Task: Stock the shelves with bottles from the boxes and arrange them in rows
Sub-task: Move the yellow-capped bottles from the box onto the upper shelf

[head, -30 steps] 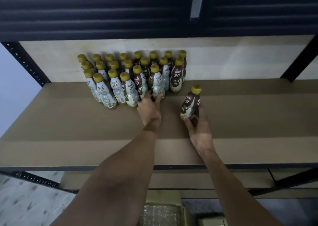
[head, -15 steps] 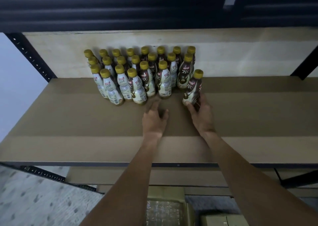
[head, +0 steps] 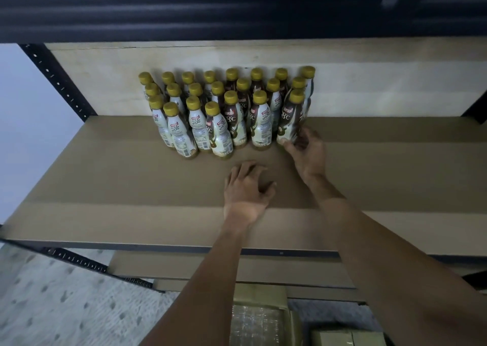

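Head cam, R hand [head: 307, 154] moved bottle [head: 288, 120] into row [head: 232, 120], L hand [head: 245, 190] pulled back

Person visible as two arms only. Left hand [head: 246, 189] and right hand [head: 307, 156]: bare, uncovered skin on fingers and backs. Left forearm [head: 210, 280] and right forearm [head: 382, 253]: bare along the whole visible length, down to the frame edge. Wrists narrow; forearms look broader nearer the camera. Finer skin detail too blurred to record.
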